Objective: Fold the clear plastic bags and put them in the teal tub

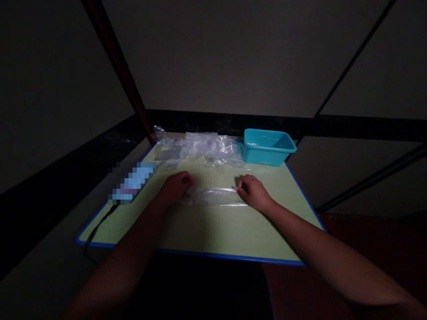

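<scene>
A clear plastic bag point(213, 196) lies flat and stretched sideways on the pale green table point(213, 231). At its upper left corner, my left hand point(178, 183) is closed with thumb and fingers pinching the plastic. My right hand point(252, 190) pinches the bag's upper right edge, its fingers curled. Beyond both hands, a loose spread of clear plastic bags point(203, 146) covers the table's far side.
A turquoise basket point(265, 155) stands at the far right corner. On the left edge lies a blurred-out, phone-like object point(133, 183) with a black cable point(96, 226) running off the table. The table has a blue rim. A wall rises behind.
</scene>
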`<action>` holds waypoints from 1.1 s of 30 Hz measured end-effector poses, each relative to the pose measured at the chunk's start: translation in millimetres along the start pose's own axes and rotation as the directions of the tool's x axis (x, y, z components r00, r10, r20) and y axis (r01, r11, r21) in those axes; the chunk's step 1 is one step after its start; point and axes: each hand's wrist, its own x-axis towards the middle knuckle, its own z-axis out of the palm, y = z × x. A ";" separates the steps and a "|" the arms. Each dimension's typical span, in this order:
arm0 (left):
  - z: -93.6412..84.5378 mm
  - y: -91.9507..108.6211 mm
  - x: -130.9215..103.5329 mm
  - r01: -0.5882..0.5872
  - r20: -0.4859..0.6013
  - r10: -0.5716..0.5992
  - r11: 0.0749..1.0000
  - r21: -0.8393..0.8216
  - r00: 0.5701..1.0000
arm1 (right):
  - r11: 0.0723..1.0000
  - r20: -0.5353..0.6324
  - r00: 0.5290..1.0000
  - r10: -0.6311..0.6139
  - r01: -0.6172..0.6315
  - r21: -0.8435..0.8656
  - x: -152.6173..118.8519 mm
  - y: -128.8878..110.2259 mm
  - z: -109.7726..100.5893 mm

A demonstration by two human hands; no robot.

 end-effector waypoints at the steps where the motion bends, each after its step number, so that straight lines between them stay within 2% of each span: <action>1: 1.4 -0.3 0.3 -0.004 -0.005 0.005 1.000 0.009 1.000 | 1.000 0.001 1.000 0.001 -0.001 -0.010 0.0 -0.3 0.0; 7: 7.0 -5.6 5.2 -0.027 -0.003 0.027 0.998 0.056 1.000 | 0.994 0.026 0.999 0.018 -0.015 -0.108 0.3 -4.2 -1.2; 9: 6.1 -3.9 5.2 -0.052 -0.023 0.055 0.992 0.118 0.998 | 0.988 0.036 0.999 0.024 -0.018 -0.156 -0.3 -6.6 -1.5; 12: 6.1 8.8 -3.0 -0.130 -0.131 0.180 0.937 0.323 0.975 | 0.971 0.040 0.998 0.039 -0.028 -0.236 -2.4 -11.1 -1.7; 14: 10.9 24.1 -15.1 -0.194 -0.156 0.283 0.884 0.426 0.946 | 0.957 0.020 0.999 0.050 -0.042 -0.288 -4.3 -13.6 -1.4; 16: 21.3 41.6 -30.4 -0.314 -0.052 0.373 0.841 0.441 0.927 | 0.944 -0.008 0.999 0.046 -0.046 -0.327 -5.9 -14.9 -0.6; 19: 44.3 63.3 -50.5 -0.461 0.243 0.394 0.797 0.390 0.886 | 0.939 -0.037 0.999 0.021 -0.032 -0.343 -7.3 -13.7 2.0; 21: 59.7 71.2 -57.2 -0.506 0.350 0.389 0.783 0.362 0.852 | 0.941 -0.047 0.999 0.015 -0.030 -0.338 -7.4 -11.6 4.3; 26: 82.1 71.0 -54.4 -0.457 0.293 0.357 0.773 0.441 0.887 | 0.944 -0.034 0.999 0.018 -0.028 -0.328 -7.0 -6.8 8.7; 33: 89.8 63.6 -54.3 -0.388 0.224 0.317 0.752 0.533 0.921 | 0.962 -0.011 1.000 0.030 -0.031 -0.271 -6.2 -4.8 10.0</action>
